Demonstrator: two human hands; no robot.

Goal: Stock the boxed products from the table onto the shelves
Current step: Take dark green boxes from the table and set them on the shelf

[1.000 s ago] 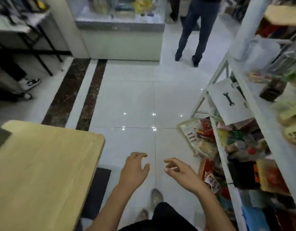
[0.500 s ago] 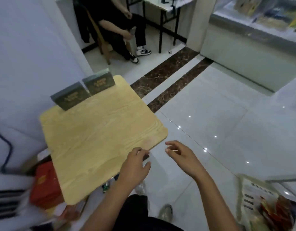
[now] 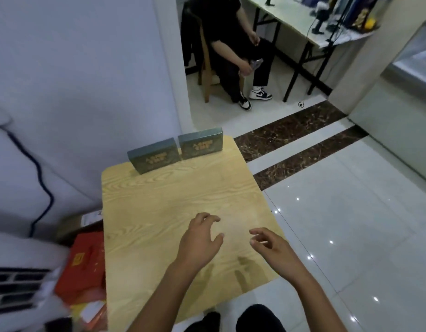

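your left grip [image 3: 200, 238] and right grip [image 3: 271, 248] are both released, fingers loosely curled and grasping nothing. they hover above the near part of the tabletop [image 3: 171, 212], the right one by its right edge. well beyond them, at the far edge, 2 green boxes stand upright: the left box [image 3: 154, 155] and the right box [image 3: 201, 143], just beside each other. red packages [image 3: 87, 259] lie left of the tabletop.

Open tabletop [image 3: 171, 212] before upright boxes [image 3: 154, 156]
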